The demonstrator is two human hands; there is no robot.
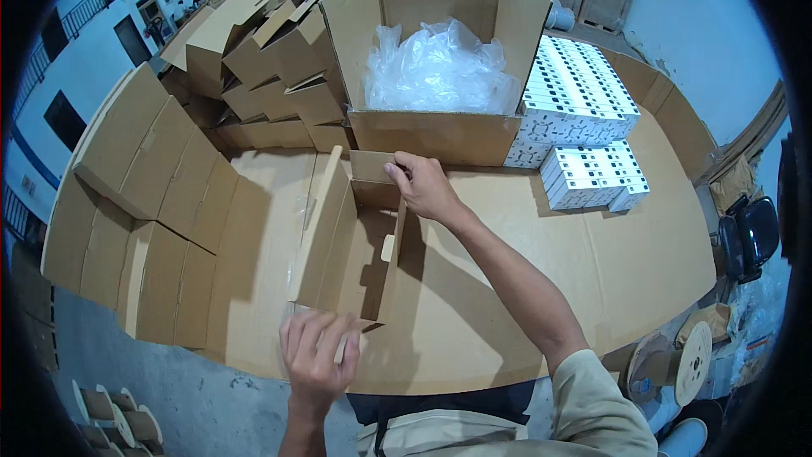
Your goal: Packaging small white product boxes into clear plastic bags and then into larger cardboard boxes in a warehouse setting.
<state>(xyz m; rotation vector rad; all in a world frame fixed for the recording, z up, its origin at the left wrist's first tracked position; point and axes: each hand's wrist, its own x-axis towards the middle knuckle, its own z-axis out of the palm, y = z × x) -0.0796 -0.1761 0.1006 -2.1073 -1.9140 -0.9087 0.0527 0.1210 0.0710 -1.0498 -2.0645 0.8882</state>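
Observation:
An open brown cardboard box (326, 241) stands on the cardboard-covered table in front of me, its inside bare and partly in shadow. At its far end my right hand (425, 190) is closed on the raised end flap, thumb and forefinger pinching its right corner. My left hand (320, 355) is just off the box's near end, a little blurred by motion. Its fingers are loosely bent, the thumb stands apart, and nothing shows in it. A small tab (387, 248) sticks up on the box's right side.
Behind it stands a large carton (436, 137) with clear plastic bags (440, 63). White patterned small boxes (579, 85) are stacked at the right. Folded brown cartons fill the left (173, 178) and back left (279, 59). Cable spools (694, 364) stand on the floor at lower right.

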